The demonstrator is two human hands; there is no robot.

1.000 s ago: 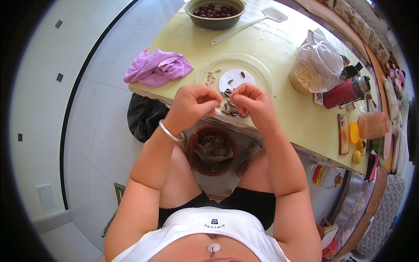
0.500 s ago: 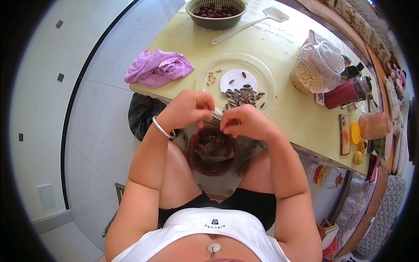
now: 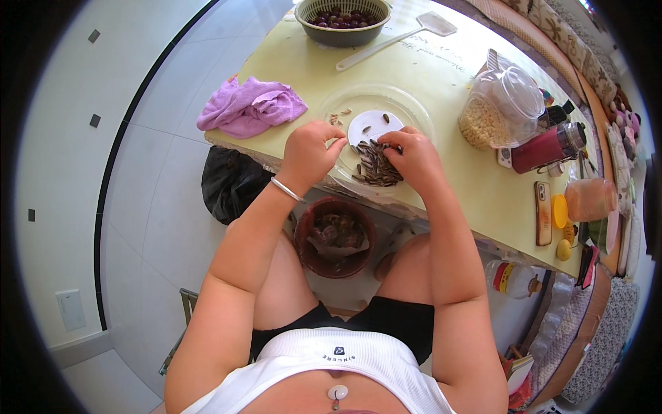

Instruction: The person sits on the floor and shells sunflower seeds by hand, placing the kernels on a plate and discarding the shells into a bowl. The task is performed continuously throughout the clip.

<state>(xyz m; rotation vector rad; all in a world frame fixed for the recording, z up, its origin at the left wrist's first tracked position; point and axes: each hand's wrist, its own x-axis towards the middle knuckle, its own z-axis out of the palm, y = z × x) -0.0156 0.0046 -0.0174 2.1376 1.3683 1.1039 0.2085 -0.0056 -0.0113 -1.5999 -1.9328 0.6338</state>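
Observation:
A clear round plastic lid or tray (image 3: 417, 114) lies near the table's front edge, with a white disc (image 3: 358, 127) at its middle. Striped sunflower seeds (image 3: 376, 169) are heaped on its near part. A few pale shelled kernels (image 3: 338, 116) sit at its upper left. My left hand (image 3: 312, 152) is over the tray's left rim, thumb and fingers pinched; whatever is between them is too small to make out. On the right of the heap, my right hand (image 3: 415, 157) reaches down with fingertips closed at a sunflower seed. Below the table edge, a dark red bucket (image 3: 303, 241) holding refuse stands between my legs.
A purple cloth (image 3: 248, 110) lies at the table's left corner. Farther back are a basket of dark red fruit (image 3: 345, 34) and a white spatula (image 3: 379, 48). On the right stand a jar of pale kernels (image 3: 483, 121), a bottle (image 3: 545, 150) and a phone (image 3: 543, 214).
Both hands have moved from above the bucket up to the tray. The right fingers have come down on the seed heap, and the left hand has gone to the tray's left rim.

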